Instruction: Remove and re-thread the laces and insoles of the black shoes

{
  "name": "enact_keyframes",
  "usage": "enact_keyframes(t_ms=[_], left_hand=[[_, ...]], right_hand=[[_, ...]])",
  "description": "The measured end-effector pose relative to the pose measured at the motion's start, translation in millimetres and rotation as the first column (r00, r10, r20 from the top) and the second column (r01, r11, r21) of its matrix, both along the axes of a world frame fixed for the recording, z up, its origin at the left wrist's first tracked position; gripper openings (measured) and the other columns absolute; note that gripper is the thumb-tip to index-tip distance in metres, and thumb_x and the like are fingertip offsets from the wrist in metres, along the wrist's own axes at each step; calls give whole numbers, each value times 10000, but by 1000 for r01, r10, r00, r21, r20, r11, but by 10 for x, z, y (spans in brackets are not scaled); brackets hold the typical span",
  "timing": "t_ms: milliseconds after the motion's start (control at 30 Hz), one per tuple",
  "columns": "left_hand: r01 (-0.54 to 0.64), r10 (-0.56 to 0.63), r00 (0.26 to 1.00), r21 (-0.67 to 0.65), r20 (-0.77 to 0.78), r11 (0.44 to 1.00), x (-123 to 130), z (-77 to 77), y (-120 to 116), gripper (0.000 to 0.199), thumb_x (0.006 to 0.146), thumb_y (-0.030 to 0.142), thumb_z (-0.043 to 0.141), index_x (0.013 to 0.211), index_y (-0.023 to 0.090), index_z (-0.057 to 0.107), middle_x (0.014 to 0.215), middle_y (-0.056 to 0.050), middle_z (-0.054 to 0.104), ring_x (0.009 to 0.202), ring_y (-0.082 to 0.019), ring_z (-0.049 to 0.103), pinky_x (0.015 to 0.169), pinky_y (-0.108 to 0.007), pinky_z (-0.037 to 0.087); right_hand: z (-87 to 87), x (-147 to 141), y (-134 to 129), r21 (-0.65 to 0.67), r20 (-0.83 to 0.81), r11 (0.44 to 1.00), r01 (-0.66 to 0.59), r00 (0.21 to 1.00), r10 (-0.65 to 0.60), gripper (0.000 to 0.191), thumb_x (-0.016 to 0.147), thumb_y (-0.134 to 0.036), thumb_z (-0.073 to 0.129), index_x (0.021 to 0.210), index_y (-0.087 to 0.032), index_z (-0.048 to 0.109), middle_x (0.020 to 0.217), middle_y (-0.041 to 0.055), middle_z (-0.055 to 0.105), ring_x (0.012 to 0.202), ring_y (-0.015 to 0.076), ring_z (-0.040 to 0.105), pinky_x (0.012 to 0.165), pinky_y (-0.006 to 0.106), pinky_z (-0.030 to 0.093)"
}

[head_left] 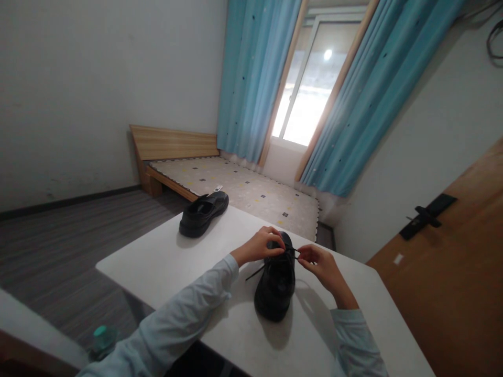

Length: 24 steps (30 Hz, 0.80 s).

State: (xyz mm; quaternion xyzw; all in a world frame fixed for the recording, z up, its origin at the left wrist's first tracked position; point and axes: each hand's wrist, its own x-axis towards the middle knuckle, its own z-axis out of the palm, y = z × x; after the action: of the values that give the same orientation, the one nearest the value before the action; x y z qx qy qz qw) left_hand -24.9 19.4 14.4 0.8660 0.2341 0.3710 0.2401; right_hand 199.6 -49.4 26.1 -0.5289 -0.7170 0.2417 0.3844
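A black lace-up shoe (275, 293) stands on the white table in front of me, its heel toward me and its toe pointing away. My left hand (265, 244) rests at the front of the shoe with its fingers pinched by the lacing; what lies between the fingertips is hard to see. On the other side, my right hand (317, 260) pinches a black shoelace (295, 252) drawn out from the shoe. One loose lace end (255, 273) sticks out to the left. Farther left, a second black shoe (204, 213) sits near the table's far edge, apart from both hands.
The white table (157, 262) reaches toward a low bed (251, 183) with a wooden headboard. A wooden door (451, 272) with a black handle is at the right. Below on the left is a bottle with a green cap (100, 332). Blue curtains (259, 73) frame the window.
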Motion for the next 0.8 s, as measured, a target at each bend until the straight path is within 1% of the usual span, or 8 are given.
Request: enact_keyframes(t_ms=[267,533,667,800], left_hand=[[12,-12,1000,19,-22,1000,-2,-6,-2,201,772,372,635,888,220,696,1022,-63,580,1011,-194,518,937,-313,368],[-2,3,998,19,-57,1000,-3,17,-19,204,772,373,634,884,214,693,1018,-63,577,1001,-201,510,931,-328,379],[5,-4,999,17,-54,1000,-9,24,-23,206,780,376,624,884,213,692,1014,-64,574,994,-199,507,927,-327,381],[6,-5,999,18,-53,1000,-9,22,-23,212,780,383,624,885,213,692,1018,-65,572,995,-198,507,926,-326,382]], right_hand=[[7,-51,-8,28,-33,999,35,999,-34,239,686,-333,703,837,-172,612,721,48,691,668,181,654,627,304,512],[-5,-85,0,39,-14,999,36,999,-35,175,686,-263,678,826,-180,614,722,39,688,672,180,653,636,300,513],[-7,-115,-9,78,9,995,54,998,-54,167,692,-264,682,829,-185,627,695,22,670,652,174,637,635,298,505],[-18,-134,-6,79,18,995,56,998,-57,148,702,-281,684,807,-189,636,702,25,678,656,179,640,635,301,502]])
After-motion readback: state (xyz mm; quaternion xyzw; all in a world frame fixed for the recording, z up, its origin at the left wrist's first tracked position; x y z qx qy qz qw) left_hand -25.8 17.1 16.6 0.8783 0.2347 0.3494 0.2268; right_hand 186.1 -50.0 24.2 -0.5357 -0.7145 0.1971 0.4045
